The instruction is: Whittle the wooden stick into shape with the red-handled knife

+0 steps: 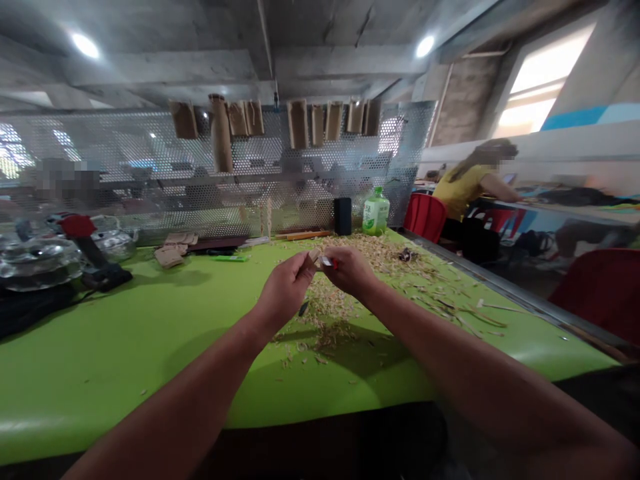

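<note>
My left hand [286, 288] and my right hand [349, 271] meet above a bright green table [100, 373]. The left pinches a thin sliver of pale wood [313, 260] at its fingertips. The right closes on a small knife with a red handle [329, 263], whose blade is hidden by my fingers. The wood and the knife nearly touch. Below my hands lies a thick scatter of wood shavings [333, 310], spreading towards the table's right edge. A small dark chip [303, 308] rests among them.
A perforated metal screen [215, 167] stands behind the table with paper tubes [221, 133] hanging on it. A black cylinder [343, 215] and a green-labelled bottle [376, 213] stand at the back. Transparent round containers [37, 263] sit at left. A person in yellow [467, 190] sits at right.
</note>
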The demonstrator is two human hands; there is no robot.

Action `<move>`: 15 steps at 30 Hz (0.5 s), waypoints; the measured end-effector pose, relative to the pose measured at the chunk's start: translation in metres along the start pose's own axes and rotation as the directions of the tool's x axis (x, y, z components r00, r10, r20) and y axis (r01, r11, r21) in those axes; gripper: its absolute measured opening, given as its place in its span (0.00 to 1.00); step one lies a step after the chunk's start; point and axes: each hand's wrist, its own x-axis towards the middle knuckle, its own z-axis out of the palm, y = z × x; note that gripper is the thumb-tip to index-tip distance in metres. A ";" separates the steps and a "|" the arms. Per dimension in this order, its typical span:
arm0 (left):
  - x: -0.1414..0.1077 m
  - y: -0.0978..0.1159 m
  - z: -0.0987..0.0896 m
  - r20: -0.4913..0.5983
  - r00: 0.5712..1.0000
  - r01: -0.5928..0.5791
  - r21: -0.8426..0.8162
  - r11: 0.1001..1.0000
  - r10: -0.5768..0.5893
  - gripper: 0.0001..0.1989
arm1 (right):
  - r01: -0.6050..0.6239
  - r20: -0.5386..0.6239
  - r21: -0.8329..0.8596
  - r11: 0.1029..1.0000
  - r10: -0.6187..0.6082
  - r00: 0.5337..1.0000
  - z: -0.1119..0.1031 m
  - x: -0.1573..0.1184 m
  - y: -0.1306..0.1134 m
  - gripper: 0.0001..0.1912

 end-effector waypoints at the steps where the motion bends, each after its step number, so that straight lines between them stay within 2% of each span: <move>1: 0.000 0.000 0.000 -0.001 1.000 -0.005 0.015 1.000 0.005 0.12 | 0.002 -0.001 0.008 1.000 -0.002 1.000 0.000 0.000 0.000 0.14; 8: 0.000 0.001 -0.001 0.003 1.000 -0.030 0.062 0.998 0.030 0.12 | 0.019 0.015 -0.011 1.000 -0.019 1.000 0.000 0.000 -0.007 0.16; 11: -0.003 0.004 0.001 -0.005 1.000 0.008 0.036 0.999 -0.007 0.11 | -0.034 0.025 -0.135 0.990 0.038 0.999 -0.001 0.000 -0.008 0.14; 15: -0.007 0.006 0.007 0.002 0.993 0.119 -0.074 0.990 -0.119 0.09 | -0.094 -0.013 -0.331 0.939 0.095 0.995 -0.004 0.003 -0.002 0.12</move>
